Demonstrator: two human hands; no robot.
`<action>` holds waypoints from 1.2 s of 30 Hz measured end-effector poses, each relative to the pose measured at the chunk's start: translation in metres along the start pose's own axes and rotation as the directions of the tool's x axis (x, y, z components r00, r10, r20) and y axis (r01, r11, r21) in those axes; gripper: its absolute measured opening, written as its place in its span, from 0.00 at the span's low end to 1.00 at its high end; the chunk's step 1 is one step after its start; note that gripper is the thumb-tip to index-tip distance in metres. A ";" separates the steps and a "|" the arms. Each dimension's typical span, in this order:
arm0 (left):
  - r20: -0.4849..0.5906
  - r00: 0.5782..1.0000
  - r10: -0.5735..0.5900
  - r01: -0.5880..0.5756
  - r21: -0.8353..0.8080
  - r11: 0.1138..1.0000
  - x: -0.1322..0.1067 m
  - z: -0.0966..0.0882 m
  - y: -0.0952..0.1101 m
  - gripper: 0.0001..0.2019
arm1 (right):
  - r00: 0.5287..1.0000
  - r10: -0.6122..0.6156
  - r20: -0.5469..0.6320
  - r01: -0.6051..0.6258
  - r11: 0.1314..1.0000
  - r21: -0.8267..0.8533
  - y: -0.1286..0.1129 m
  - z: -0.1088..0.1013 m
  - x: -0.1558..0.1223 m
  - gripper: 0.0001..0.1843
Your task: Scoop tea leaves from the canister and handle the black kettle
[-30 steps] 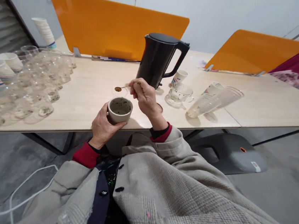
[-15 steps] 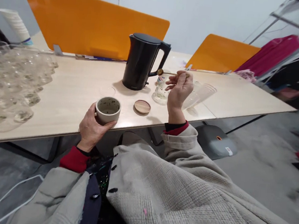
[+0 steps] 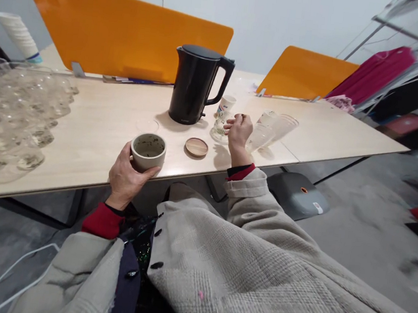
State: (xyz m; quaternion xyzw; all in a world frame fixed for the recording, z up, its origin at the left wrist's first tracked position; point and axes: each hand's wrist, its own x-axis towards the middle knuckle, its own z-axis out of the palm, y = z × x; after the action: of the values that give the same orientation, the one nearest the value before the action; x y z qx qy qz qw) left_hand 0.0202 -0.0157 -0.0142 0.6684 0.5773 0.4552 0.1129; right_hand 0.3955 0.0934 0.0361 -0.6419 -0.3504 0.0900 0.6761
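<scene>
My left hand (image 3: 127,175) is wrapped round a grey-beige cup (image 3: 147,159) at the table's front edge. Dark leafy bits cling inside the cup, around a little liquid. My right hand (image 3: 240,132) is pinched just beside a clear patterned glass (image 3: 219,128). A small spoon is in its fingers, mostly hidden now; whether its bowl is inside the glass I cannot tell. Between the hands lies a round wooden lid or coaster (image 3: 196,147). Behind the glass stand a printed paper cup (image 3: 226,104) and a black electric kettle (image 3: 194,85).
Clear plastic cups (image 3: 275,131) lie nested right of my right hand. Many clear cups with leafy bits (image 3: 19,116) crowd the table's left end, near a leaning paper cup stack (image 3: 18,37). Orange dividers (image 3: 125,33) stand along the back. A dark stool (image 3: 298,196) is below the table.
My right hand has come down and slightly left with the spoon, beside the glass; the spoon's round bowl no longer shows. My left hand still holds the cup. The view has shifted slightly.
</scene>
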 end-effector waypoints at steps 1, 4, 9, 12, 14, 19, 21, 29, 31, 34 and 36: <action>-0.002 1.000 0.000 0.000 0.000 1.000 0.000 0.000 0.000 0.51 | 1.000 0.002 0.001 -0.002 1.000 0.009 0.000 -0.001 -0.001 0.09; -0.010 1.000 0.008 -0.008 0.003 1.000 0.000 0.000 0.000 0.52 | 0.999 -0.038 -0.017 0.039 0.997 0.065 -0.001 -0.010 -0.012 0.03; -0.008 1.000 0.011 -0.011 0.010 1.000 -0.001 0.000 0.001 0.52 | 0.972 -0.226 -0.069 0.233 0.965 0.120 -0.001 -0.026 -0.056 0.13; -0.015 1.000 0.010 -0.009 0.018 1.000 -0.001 0.000 0.001 0.52 | 0.935 -0.341 0.099 0.343 0.939 -0.005 0.005 -0.025 -0.085 0.19; -0.016 1.000 0.013 -0.013 0.023 1.000 0.000 0.000 0.001 0.52 | 0.877 -0.372 0.304 0.427 0.894 -0.139 0.009 -0.020 -0.098 0.24; -0.006 1.000 0.007 -0.007 0.024 1.000 0.000 0.000 0.001 0.53 | 0.655 -0.277 0.703 0.653 0.674 -0.344 0.016 -0.004 -0.109 0.37; -0.001 1.000 0.002 -0.002 0.020 1.000 0.000 0.000 0.001 0.52 | 0.615 -0.219 0.757 0.686 0.623 -0.377 0.016 -0.001 -0.110 0.40; 0.012 1.000 0.018 -0.018 0.003 1.000 -0.002 -0.002 0.002 0.52 | 0.658 -0.267 0.704 0.599 0.753 -0.274 -0.001 0.002 -0.116 0.35; 0.019 0.999 0.029 -0.029 0.005 1.000 -0.002 -0.003 0.003 0.52 | 0.656 -0.342 0.673 0.570 0.808 -0.146 -0.015 0.003 -0.120 0.34; 0.027 0.999 0.038 -0.039 0.004 0.999 -0.003 -0.004 0.005 0.53 | 0.581 -0.471 0.664 0.581 0.811 0.067 -0.044 0.006 -0.132 0.35; 0.042 0.998 0.037 -0.038 0.008 0.999 -0.003 -0.004 0.005 0.53 | 0.490 -0.529 0.693 0.613 0.774 0.158 -0.066 0.011 -0.143 0.37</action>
State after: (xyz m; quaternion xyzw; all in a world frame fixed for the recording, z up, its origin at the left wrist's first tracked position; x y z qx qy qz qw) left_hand 0.0208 -0.0220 -0.0098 0.6890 0.5641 0.4407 0.1137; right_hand 0.2623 0.0099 0.0454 -0.4397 -0.7771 0.0785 0.4433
